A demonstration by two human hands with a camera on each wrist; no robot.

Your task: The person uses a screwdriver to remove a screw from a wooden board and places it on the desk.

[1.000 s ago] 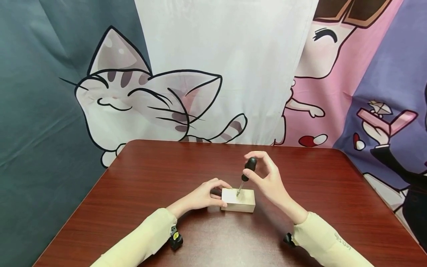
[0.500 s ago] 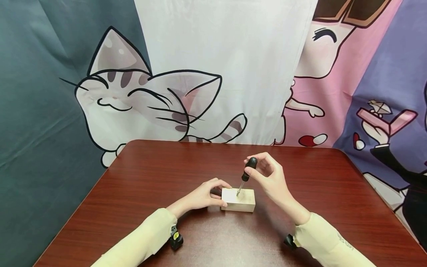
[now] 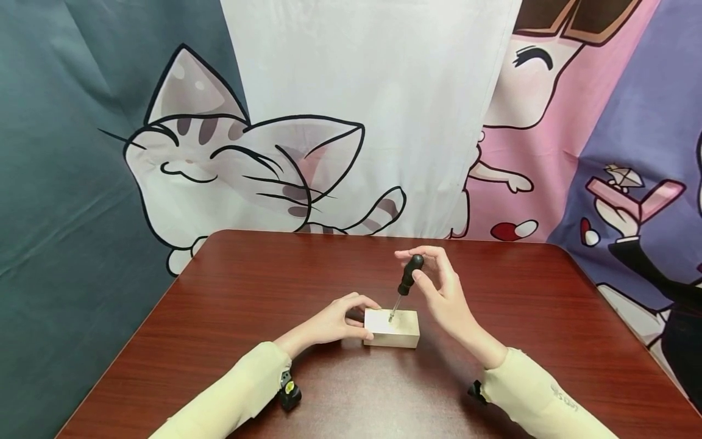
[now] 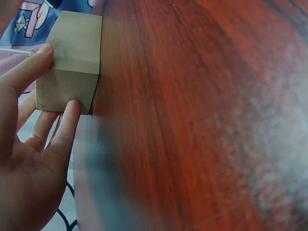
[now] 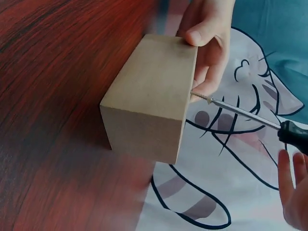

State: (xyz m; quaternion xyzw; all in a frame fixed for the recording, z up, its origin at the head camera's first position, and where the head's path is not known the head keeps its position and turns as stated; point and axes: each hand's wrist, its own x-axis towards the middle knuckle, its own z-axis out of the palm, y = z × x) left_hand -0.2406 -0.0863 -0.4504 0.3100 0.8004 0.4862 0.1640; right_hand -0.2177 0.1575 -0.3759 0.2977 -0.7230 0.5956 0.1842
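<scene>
A pale wooden block [image 3: 403,326] rests on the table, and my left hand [image 3: 334,320] grips its left end with thumb and fingers. In the right wrist view a screw [image 5: 202,97] stands partly in the block's top face, with the tip of a screwdriver [image 5: 248,115] at its head. The screwdriver leans slightly right, its black handle [image 3: 410,275] up. My right hand [image 3: 446,296] is around that handle, thumb against its near side and fingers loosely curved behind. The left wrist view shows the left fingers [image 4: 72,115] against the block's end.
The reddish-brown table [image 3: 263,274] spreads around the block on all sides. Behind its far edge hangs a cloth backdrop [image 3: 373,73] with cartoon figures. A black device [image 3: 289,393] sits at the left wrist, another [image 3: 477,392] at the right.
My right fingers have closed in around the screwdriver handle, then loosened and spread again, with the wrist turning slightly. The left hand and block have stayed still.
</scene>
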